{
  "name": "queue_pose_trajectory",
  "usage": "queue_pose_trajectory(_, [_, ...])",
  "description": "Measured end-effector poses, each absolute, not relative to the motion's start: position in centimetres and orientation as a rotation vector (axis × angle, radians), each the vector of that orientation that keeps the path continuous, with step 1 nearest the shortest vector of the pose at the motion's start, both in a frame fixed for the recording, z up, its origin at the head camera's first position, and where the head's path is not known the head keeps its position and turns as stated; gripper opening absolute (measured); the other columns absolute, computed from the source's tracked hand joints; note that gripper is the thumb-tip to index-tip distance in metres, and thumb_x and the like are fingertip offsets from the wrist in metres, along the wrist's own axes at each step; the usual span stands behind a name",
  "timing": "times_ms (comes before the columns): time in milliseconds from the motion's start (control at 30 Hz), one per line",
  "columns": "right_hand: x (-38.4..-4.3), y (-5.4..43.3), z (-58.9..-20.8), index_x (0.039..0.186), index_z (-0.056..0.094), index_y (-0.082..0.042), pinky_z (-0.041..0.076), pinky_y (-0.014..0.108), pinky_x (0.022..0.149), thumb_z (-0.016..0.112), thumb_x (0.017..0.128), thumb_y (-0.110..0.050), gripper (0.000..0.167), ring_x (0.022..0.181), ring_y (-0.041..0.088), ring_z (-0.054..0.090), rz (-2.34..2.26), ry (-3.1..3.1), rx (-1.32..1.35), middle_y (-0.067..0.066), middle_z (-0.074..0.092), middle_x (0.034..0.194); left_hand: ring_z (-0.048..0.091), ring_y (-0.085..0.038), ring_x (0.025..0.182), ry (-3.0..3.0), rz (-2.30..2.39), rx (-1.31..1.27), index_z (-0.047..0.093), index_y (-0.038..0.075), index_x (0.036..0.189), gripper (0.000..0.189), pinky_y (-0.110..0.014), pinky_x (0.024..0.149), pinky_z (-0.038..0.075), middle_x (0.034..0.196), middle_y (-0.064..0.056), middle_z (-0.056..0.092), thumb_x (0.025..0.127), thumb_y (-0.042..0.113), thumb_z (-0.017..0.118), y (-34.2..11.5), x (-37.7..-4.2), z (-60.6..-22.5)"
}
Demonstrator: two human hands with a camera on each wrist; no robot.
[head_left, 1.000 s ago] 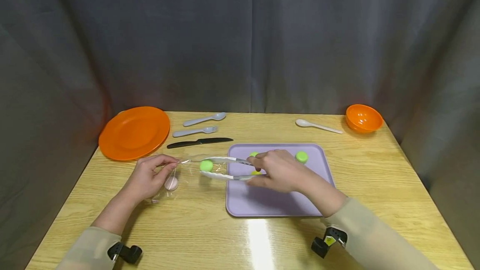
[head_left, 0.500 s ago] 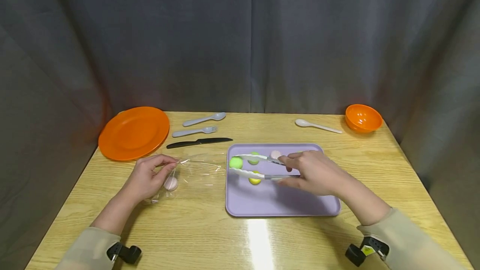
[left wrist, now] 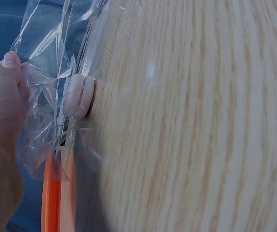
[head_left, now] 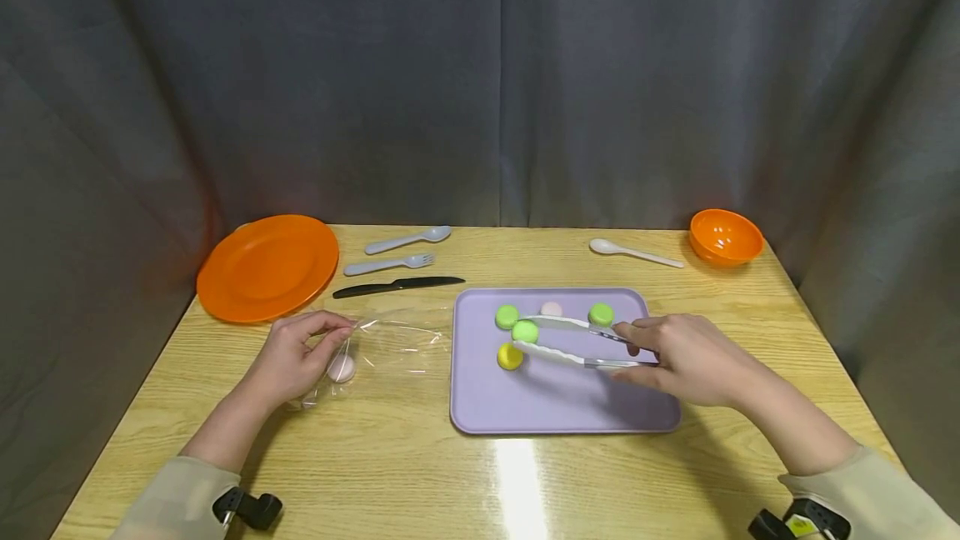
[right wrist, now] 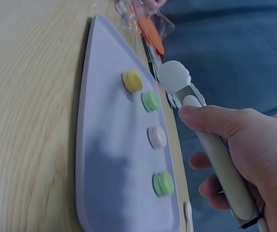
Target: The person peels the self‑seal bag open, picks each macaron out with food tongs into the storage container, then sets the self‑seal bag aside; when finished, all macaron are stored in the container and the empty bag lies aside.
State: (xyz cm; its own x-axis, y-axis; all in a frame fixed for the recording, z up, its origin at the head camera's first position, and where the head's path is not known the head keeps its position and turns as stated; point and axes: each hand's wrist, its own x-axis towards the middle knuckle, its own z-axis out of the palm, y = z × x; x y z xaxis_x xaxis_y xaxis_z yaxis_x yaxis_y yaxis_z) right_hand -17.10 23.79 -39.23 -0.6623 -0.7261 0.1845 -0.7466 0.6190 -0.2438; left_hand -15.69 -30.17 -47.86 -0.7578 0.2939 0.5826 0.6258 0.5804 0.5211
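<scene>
In the head view my left hand (head_left: pixel 309 357) pinches the edge of a clear plastic bag (head_left: pixel 401 344). A pale pink macaron (left wrist: pixel 79 96) lies inside the bag, close to the table. My right hand (head_left: pixel 686 359) holds white-tipped tongs (head_left: pixel 558 354) over the lilac tray (head_left: pixel 480 407). Between the tong tips is a green macaron (head_left: pixel 525 332), raised above the tray; the tips hide it in the right wrist view. On the tray sit a yellow macaron (right wrist: pixel 132 81), two green macarons (head_left: pixel 507 317) and a pale pink macaron (right wrist: pixel 157 137).
An orange plate (head_left: pixel 270 269) stands back left. Beside it lie a grey spoon (head_left: pixel 408 240), a grey fork (head_left: pixel 390 264) and a black knife (head_left: pixel 397 287). A pale spoon (head_left: pixel 636 252) and an orange bowl (head_left: pixel 726 237) are back right. A grey curtain (head_left: pixel 480 107) closes the back.
My right hand has moved right, carrying the tongs and green macaron from over the bag to over the tray's middle. The left hand and bag have stayed in place.
</scene>
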Motion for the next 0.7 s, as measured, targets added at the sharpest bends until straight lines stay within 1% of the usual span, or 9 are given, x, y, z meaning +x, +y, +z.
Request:
queue_pose_trajectory(133, [-16.9,25.1,-39.4,0.111,0.076,-0.018,0.035,0.021,0.05,0.087,0.089,-0.042,0.034,0.057,-0.004,0.038,0.444,-2.786,1.234,-0.023,0.05,0.076,0.075,-0.017,0.09,-2.394,-1.024,-0.721,0.08,0.008,0.102,0.018,-0.011,0.082,0.053,0.098,-0.001,0.08,0.092,-0.008,0.078,-30.2,-15.7,-47.8])
queue_pose_trajectory(200, [-16.8,25.7,-39.4,0.113,0.077,-0.017,0.036,0.022,0.051,0.087,0.089,-0.042,0.036,0.058,-0.004,0.039,0.434,-2.805,1.224,-0.022,0.057,0.08,0.075,-0.017,0.089,-2.395,-1.02,-0.719,0.08,0.007,0.101,0.019,-0.011,0.081,0.053,0.098,-0.001,0.08,0.091,-0.008,0.078,-30.2,-15.7,-47.8])
queue_pose_trajectory(267, [-16.7,26.2,-39.5,0.117,0.078,-0.014,0.038,0.023,0.053,0.087,0.089,-0.043,0.041,0.061,-0.004,0.042,0.425,-2.827,1.209,-0.019,0.065,0.087,0.075,-0.017,0.089,-2.393,-1.013,-0.719,0.08,0.007,0.101,0.019,-0.011,0.081,0.053,0.098,-0.001,0.08,0.09,-0.009,0.079,-30.2,-15.7,-47.8])
queue_pose_trajectory(400, [-16.5,27.1,-39.9,0.123,0.079,-0.01,0.042,0.025,0.057,0.086,0.089,-0.044,0.049,0.065,-0.002,0.048,0.403,-2.869,1.176,-0.014,0.073,0.096,0.075,-0.017,0.089,-2.387,-1.003,-0.717,0.08,0.008,0.101,0.021,-0.011,0.083,0.052,0.098,0.003,0.079,0.089,-0.009,0.08,-30.1,-15.7,-47.9])
queue_pose_trajectory(600, [-16.5,27.7,-40.9,0.125,0.078,-0.008,0.053,0.034,0.064,0.085,0.091,-0.046,0.051,0.075,0.004,0.061,0.377,-2.907,1.155,-0.005,0.077,0.108,0.075,-0.018,0.09,-2.382,-1.015,-0.715,0.08,0.01,0.101,0.023,-0.01,0.084,0.052,0.099,0.003,0.079,0.089,-0.01,0.08,-30.1,-15.7,-47.8])
queue_pose_trajectory(700, [-16.7,27.7,-41.4,0.125,0.078,-0.009,0.055,0.036,0.065,0.083,0.092,-0.047,0.051,0.077,0.005,0.063,0.376,-2.92,1.165,-0.006,0.077,0.108,0.076,-0.019,0.089,-2.374,-1.014,-0.725,0.08,0.009,0.101,0.024,-0.011,0.085,0.052,0.099,0.003,0.079,0.088,-0.011,0.08,-30.1,-15.7,-47.8])
